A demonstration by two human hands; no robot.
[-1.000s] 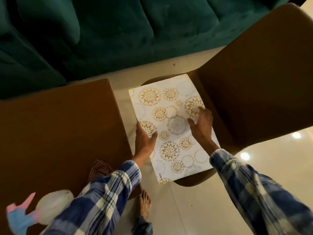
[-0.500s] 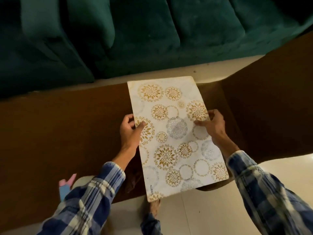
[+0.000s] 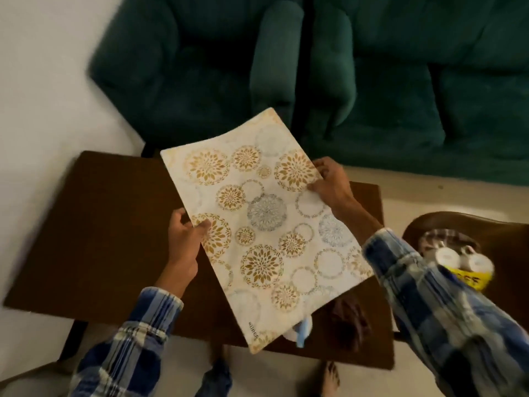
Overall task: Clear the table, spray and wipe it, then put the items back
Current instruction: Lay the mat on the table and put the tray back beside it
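Swung over the brown table (image 3: 100,224) since a sec ago, placemat (image 3: 266,224) hangs tilted above it. Left hand (image 3: 183,239) & right hand (image 3: 332,181) pinch opposite edges, fingers (image 3: 325,169) curled round, thumbs on top. Prob. put-back step: lay it flat.

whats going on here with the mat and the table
A person holds a white rectangular placemat with gold and grey flower circles in both hands over the dark brown rectangular wooden table. The left hand grips its left edge and the right hand pinches its right edge. A dark reddish cloth lies on the table near its front edge, beside the mat. The round brown side table on the right holds blurred items.
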